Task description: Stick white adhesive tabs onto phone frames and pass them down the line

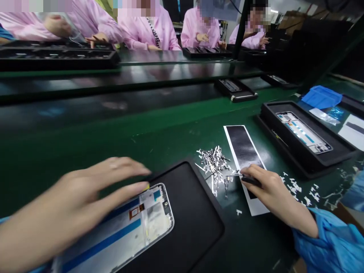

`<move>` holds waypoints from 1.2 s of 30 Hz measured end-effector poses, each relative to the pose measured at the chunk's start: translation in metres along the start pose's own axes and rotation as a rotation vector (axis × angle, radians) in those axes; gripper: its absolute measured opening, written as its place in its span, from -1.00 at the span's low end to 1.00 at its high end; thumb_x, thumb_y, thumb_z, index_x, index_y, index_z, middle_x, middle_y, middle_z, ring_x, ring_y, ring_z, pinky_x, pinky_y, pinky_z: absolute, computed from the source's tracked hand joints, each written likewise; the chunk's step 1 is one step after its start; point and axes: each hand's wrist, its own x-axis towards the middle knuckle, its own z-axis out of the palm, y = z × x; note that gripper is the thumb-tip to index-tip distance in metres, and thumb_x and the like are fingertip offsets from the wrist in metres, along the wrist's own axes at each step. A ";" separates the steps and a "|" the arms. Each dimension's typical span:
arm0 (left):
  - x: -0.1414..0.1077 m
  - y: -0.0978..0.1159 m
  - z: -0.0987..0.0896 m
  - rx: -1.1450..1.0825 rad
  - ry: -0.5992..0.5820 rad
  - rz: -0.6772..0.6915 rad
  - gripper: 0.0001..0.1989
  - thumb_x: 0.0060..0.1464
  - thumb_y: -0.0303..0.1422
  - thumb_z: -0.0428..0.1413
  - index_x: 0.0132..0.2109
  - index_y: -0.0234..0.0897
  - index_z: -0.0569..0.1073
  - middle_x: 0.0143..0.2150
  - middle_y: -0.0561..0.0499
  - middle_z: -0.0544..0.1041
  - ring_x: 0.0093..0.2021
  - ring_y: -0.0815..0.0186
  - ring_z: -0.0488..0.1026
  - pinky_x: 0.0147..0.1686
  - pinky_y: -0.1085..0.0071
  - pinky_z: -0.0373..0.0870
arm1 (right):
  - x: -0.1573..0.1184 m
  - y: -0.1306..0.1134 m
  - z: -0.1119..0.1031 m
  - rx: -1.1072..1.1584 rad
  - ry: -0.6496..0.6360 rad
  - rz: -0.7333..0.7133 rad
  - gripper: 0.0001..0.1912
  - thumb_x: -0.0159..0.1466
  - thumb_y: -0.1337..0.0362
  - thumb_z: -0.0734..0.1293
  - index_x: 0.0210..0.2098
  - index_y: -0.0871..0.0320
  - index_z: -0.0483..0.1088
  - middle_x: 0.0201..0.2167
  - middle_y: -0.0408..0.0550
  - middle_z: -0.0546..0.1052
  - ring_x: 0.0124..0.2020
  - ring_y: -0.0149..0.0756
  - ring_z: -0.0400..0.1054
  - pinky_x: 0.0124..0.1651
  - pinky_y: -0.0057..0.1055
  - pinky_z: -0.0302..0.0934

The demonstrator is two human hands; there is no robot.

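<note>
A phone frame [153, 223] with blue strips and a small orange flex cable lies tilted across a black foam tray [196, 216]. My left hand [85, 193] is spread over the frame's far edge, fingers apart, with the thumb close to a small yellow tab there. In my right hand [270, 185] is a slim tool with a black handle [250, 180] and a thin metal tip; its exact kind I cannot make out. That tip hovers by a heap of small white and black adhesive pieces [213, 161]. Under the right hand lies a white-bordered sheet of black strips [244, 148].
To the right, stacked black trays [341, 151] hold another phone frame [304, 132]. Behind them sits a blue plastic bin [321, 96]. White scraps [295, 187] lie right of my right hand. Across the bench, several people in pink work at trays [113, 60].
</note>
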 end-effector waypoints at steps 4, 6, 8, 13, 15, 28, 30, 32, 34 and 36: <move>0.049 0.090 0.036 0.129 -0.154 0.299 -0.65 0.13 -0.11 -0.10 -0.28 -0.13 0.53 -0.20 -0.02 0.52 -0.16 0.12 0.38 -0.17 0.16 0.29 | 0.018 0.006 0.010 -0.044 -0.116 -0.012 -0.86 0.16 0.51 0.18 -0.38 0.16 0.26 -0.43 -0.11 0.36 -0.42 -0.28 0.30 -0.39 -0.40 0.12; 0.067 0.118 0.054 0.257 -0.225 0.364 -0.75 0.13 -0.26 -0.04 -0.33 -0.21 0.50 -0.23 -0.07 0.51 -0.16 0.11 0.36 -0.18 0.16 0.26 | 0.021 0.006 0.013 -0.048 -0.152 -0.014 -0.80 0.09 0.57 0.16 -0.44 0.14 0.21 -0.47 -0.15 0.32 -0.43 -0.31 0.28 -0.39 -0.42 0.09; 0.079 0.132 0.068 0.307 -0.266 0.388 -0.84 0.09 -0.33 0.04 -0.36 -0.26 0.47 -0.27 -0.08 0.50 -0.19 0.11 0.34 -0.19 0.17 0.23 | 0.022 0.006 0.015 -0.046 -0.173 -0.015 -0.78 0.04 0.59 0.14 -0.46 0.14 0.17 -0.47 -0.16 0.30 -0.43 -0.31 0.27 -0.39 -0.42 0.07; 0.091 0.132 0.084 0.325 -0.323 0.389 -0.94 0.00 -0.41 0.12 -0.41 -0.28 0.45 -0.32 -0.05 0.47 -0.23 0.13 0.35 -0.26 0.22 0.20 | 0.018 0.007 0.015 -0.018 -0.177 -0.003 -0.77 0.02 0.58 0.13 -0.44 0.13 0.13 -0.44 -0.14 0.28 -0.42 -0.29 0.22 -0.36 -0.38 0.06; 0.092 0.130 0.085 0.328 -0.337 0.376 -0.95 0.01 -0.40 0.13 -0.39 -0.27 0.46 -0.32 -0.04 0.46 -0.25 0.16 0.34 -0.28 0.24 0.19 | 0.017 0.008 0.014 0.006 -0.177 0.006 -0.78 0.02 0.58 0.13 -0.44 0.13 0.13 -0.43 -0.14 0.28 -0.41 -0.30 0.21 -0.35 -0.38 0.05; 0.086 0.127 0.081 0.162 -0.325 0.241 -0.95 0.02 -0.42 0.13 -0.37 -0.30 0.47 -0.32 -0.05 0.46 -0.21 0.13 0.34 -0.15 0.15 0.20 | 0.025 0.006 0.003 0.305 -0.087 0.115 -0.88 0.06 0.46 0.14 -0.54 0.14 0.12 -0.56 -0.20 0.25 -0.52 -0.40 0.14 -0.46 -0.45 -0.04; 0.085 0.130 0.078 0.071 -0.310 0.179 -0.94 0.03 -0.42 0.12 -0.35 -0.29 0.49 -0.30 -0.04 0.48 -0.20 0.14 0.36 -0.13 0.18 0.21 | 0.025 0.005 -0.002 0.363 -0.050 0.145 -0.88 0.13 0.39 0.14 -0.54 0.14 0.17 -0.58 -0.22 0.25 -0.54 -0.42 0.14 -0.48 -0.48 -0.02; 0.085 0.134 0.075 -0.047 -0.297 0.100 -0.90 0.07 -0.41 0.09 -0.31 -0.29 0.50 -0.30 -0.01 0.49 -0.23 0.21 0.38 -0.17 0.28 0.26 | 0.025 0.002 -0.005 0.416 -0.031 0.168 -0.84 0.17 0.33 0.16 -0.54 0.15 0.21 -0.59 -0.22 0.26 -0.56 -0.44 0.15 -0.50 -0.50 0.00; 0.086 0.137 0.074 -0.173 -0.307 0.017 -0.87 0.07 -0.39 0.10 -0.26 -0.32 0.51 -0.36 0.02 0.50 -0.31 0.29 0.41 -0.28 0.40 0.30 | 0.024 -0.001 -0.006 0.458 -0.015 0.180 -0.82 0.17 0.29 0.17 -0.55 0.15 0.23 -0.61 -0.23 0.27 -0.57 -0.45 0.14 -0.53 -0.51 0.00; 0.088 0.138 0.075 -0.286 -0.338 -0.052 -0.87 0.04 -0.40 0.13 -0.29 -0.37 0.53 -0.43 0.03 0.49 -0.38 0.33 0.41 -0.37 0.47 0.30 | 0.025 -0.003 -0.005 0.484 0.004 0.187 -0.80 0.17 0.26 0.18 -0.56 0.15 0.23 -0.61 -0.22 0.27 -0.58 -0.45 0.14 -0.54 -0.51 0.00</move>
